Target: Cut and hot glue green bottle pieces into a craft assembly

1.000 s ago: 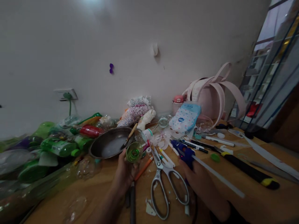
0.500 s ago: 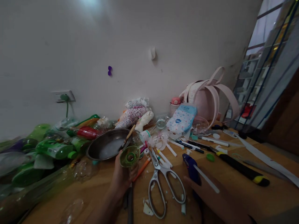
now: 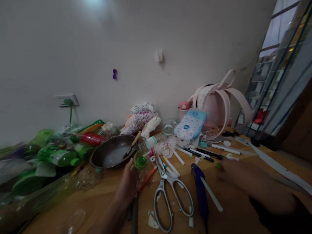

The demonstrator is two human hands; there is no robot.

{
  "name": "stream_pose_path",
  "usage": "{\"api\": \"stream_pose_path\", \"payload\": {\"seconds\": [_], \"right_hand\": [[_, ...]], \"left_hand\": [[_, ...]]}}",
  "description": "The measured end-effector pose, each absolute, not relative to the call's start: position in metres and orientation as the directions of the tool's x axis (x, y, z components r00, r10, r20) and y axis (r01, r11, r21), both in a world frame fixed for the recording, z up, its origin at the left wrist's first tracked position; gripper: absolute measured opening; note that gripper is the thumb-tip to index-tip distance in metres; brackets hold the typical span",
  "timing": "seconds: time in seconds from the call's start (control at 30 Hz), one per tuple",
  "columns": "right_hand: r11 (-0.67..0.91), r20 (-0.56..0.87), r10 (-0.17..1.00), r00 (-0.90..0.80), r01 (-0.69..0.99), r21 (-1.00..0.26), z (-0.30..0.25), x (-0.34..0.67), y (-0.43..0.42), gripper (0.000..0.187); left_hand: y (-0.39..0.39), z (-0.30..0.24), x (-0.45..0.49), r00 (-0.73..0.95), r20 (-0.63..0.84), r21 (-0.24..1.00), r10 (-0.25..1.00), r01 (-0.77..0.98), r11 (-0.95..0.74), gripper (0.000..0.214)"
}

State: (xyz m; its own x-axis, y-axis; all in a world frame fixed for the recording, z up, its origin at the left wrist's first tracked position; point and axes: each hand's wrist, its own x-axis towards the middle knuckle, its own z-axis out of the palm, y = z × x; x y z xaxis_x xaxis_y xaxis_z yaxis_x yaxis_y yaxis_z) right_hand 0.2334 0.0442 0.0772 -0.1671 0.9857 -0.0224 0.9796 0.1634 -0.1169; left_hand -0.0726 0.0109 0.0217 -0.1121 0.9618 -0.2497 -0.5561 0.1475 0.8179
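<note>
My left hand (image 3: 133, 178) is closed around a cut green plastic bottle top (image 3: 141, 160), whose ringed neck faces me. At the right, my right hand (image 3: 234, 170) has its fingertips at a small green bottle cap (image 3: 218, 166), which they partly cover; motion blurs the fingers, but they look closed on it. A blue glue gun (image 3: 201, 191) with a white glue stick (image 3: 214, 196) in it lies between the hands. Nearer my left hand are large scissors (image 3: 163, 177) with silver handles, lying partly spread.
A metal basin (image 3: 97, 156) holding a wooden-handled brush (image 3: 133, 143) stands behind my left hand. Green bottles (image 3: 57, 155) pile up at the left. Several markers (image 3: 179, 157), a patterned blue pack (image 3: 191, 125) and a pink backpack (image 3: 214, 104) lie toward the wall.
My right hand has let go of the glue gun, now lying on the table, and moved right to the green cap. In my left hand the bottle top has tilted and shifted slightly right.
</note>
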Motion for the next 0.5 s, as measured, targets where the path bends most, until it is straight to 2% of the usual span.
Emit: {"api": "stream_pose_path", "payload": {"seconds": [0.1,0.17,0.27,0.37,0.5], "right_hand": [[0.33,0.015,0.944,-0.33,0.944,0.017,0.11,0.2,0.096,0.02],[0.478,0.036,0.877,-0.48,0.877,0.049,0.116,0.166,0.125,0.027],[0.681,-0.039,0.732,-0.68,0.729,0.061,0.102,0.12,0.152,0.038],[0.751,-0.074,0.66,-0.748,0.653,0.1,0.08,0.098,0.161,0.039],[0.745,-0.034,0.662,-0.749,0.653,0.136,0.07,0.096,0.163,0.039]], "left_hand": [[0.012,0.019,-0.073,-0.086,-0.25,0.829,0.964,-0.534,0.167,0.039],[0.013,0.017,-0.073,-0.071,-0.258,0.828,0.963,-0.53,0.183,0.04],[0.015,0.013,-0.073,-0.063,-0.268,0.819,0.962,-0.541,0.193,0.038],[0.016,0.01,-0.073,-0.076,-0.266,0.811,0.961,-0.557,0.18,0.035],[0.017,0.007,-0.074,-0.06,-0.272,0.813,0.961,-0.549,0.196,0.045]]}}
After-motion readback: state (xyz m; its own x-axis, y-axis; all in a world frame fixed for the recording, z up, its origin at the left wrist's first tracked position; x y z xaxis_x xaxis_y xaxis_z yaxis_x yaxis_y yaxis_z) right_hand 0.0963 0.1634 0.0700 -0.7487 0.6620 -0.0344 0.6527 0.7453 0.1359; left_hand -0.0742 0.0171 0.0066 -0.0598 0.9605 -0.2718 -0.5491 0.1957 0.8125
